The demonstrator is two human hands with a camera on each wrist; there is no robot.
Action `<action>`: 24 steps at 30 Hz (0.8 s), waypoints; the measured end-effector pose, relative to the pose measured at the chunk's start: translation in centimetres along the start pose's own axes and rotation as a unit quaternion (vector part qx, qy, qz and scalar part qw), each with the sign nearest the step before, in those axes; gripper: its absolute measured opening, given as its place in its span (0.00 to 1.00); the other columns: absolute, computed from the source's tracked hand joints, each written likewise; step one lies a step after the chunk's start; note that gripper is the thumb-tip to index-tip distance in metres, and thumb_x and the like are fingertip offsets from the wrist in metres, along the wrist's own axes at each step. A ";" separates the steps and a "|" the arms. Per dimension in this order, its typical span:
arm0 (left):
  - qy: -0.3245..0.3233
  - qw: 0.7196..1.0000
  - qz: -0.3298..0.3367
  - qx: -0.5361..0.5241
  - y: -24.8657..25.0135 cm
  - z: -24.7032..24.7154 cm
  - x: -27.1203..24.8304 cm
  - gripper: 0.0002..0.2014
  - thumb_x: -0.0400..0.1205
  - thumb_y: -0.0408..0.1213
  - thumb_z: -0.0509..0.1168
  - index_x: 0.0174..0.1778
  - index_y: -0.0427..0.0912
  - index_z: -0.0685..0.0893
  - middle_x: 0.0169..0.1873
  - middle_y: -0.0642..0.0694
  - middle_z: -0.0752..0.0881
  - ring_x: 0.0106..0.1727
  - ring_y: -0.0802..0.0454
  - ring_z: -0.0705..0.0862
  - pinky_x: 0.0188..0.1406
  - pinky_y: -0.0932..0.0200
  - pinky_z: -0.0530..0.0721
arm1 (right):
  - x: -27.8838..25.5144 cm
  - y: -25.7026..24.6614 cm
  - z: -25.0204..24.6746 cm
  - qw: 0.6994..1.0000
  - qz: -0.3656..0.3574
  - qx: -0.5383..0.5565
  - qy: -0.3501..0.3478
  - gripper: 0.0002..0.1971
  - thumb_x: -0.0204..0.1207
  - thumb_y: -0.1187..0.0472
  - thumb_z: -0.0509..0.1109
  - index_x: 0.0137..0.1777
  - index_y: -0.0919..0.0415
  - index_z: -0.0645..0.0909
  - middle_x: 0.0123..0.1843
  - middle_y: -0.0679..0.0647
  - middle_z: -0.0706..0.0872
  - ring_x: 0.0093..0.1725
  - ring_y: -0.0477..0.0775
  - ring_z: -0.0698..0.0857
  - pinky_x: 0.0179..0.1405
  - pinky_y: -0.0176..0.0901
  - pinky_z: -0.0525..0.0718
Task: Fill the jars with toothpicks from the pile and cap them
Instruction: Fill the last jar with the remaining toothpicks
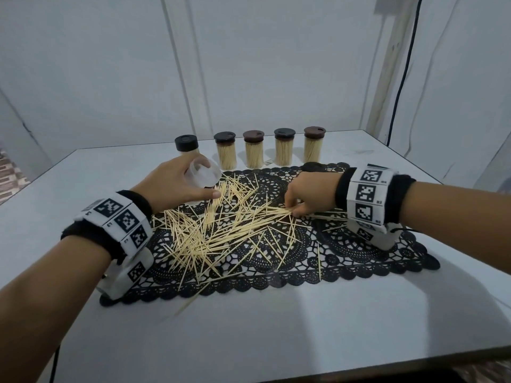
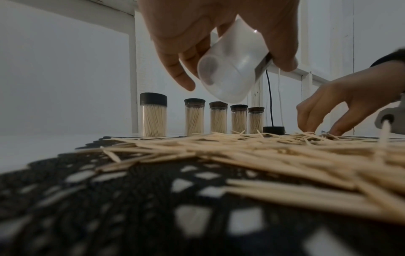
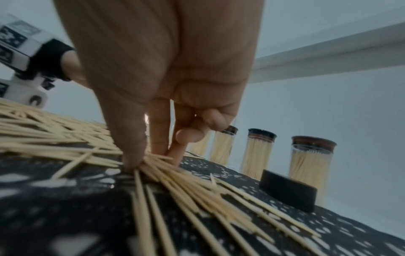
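My left hand (image 1: 177, 181) is gripping an empty clear jar (image 1: 206, 172), tilted above the toothpick pile (image 1: 221, 225); my right hand (image 1: 307, 192) is pinching a bundle of toothpicks (image 3: 175, 171) on the black lace mat (image 1: 359, 252); no lettering I can read on the five capped jars (image 1: 254, 149).

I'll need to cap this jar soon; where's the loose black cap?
In the head view, the loose black cap sits on the lace mat's far edge, behind the right hand.

Empty clear jar (image 1: 203, 175) was tilted, uncapped, above the pile's far left edge. Toothpick pile (image 1: 221, 228) lay scattered on black lace mat. Five filled capped jars (image 1: 254, 149) stood upright in row behind. Loose black cap (image 2: 273, 129) lay on mat's far edge.
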State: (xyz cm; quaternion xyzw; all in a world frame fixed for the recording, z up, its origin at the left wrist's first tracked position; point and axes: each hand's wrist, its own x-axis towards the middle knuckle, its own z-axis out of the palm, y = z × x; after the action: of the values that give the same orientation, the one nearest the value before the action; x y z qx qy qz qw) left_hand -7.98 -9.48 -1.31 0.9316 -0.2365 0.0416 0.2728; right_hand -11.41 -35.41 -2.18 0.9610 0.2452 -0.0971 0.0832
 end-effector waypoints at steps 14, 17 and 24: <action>0.018 0.998 0.053 -0.027 -0.2 -0.1 -0.1 0.40 0.56 0.67 0.67 0.64 0.56 0.72 0.57 0.57 0.78 0.59 0.56 0.76 0.57 0.59 0.71 | 0.2 -1.7 0.0 0.998 0.043 -0.035 -0.010 0.13 0.81 0.66 0.58 0.57 0.69 0.82 0.53 0.61 0.86 0.54 0.59 0.83 0.54 0.44 0.79; 0.012 0.997 0.064 -0.039 -0.2 0.0 -0.2 0.36 0.57 0.66 0.68 0.61 0.59 0.71 0.58 0.58 0.78 0.60 0.55 0.77 0.61 0.56 0.75 | 0.4 -2.1 0.1 0.997 0.043 -0.062 -0.020 0.13 0.82 0.66 0.57 0.57 0.68 0.81 0.52 0.59 0.84 0.49 0.56 0.81 0.53 0.43 0.79; 0.003 0.997 0.058 -0.045 -0.1 0.2 -0.2 0.28 0.69 0.42 0.78 0.62 0.54 0.74 0.51 0.63 0.80 0.58 0.54 0.80 0.63 0.55 0.77 | 0.6 -2.2 0.0 0.997 0.037 -0.066 -0.022 0.11 0.82 0.65 0.57 0.56 0.65 0.80 0.46 0.55 0.77 0.45 0.52 0.75 0.53 0.44 0.79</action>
State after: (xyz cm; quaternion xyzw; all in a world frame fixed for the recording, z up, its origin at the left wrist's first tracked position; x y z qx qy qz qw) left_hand -8.07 -9.39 -1.54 0.9030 -0.2911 0.0493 0.3121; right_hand -11.97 -33.22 -2.55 0.9593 0.2140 -0.0987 0.1557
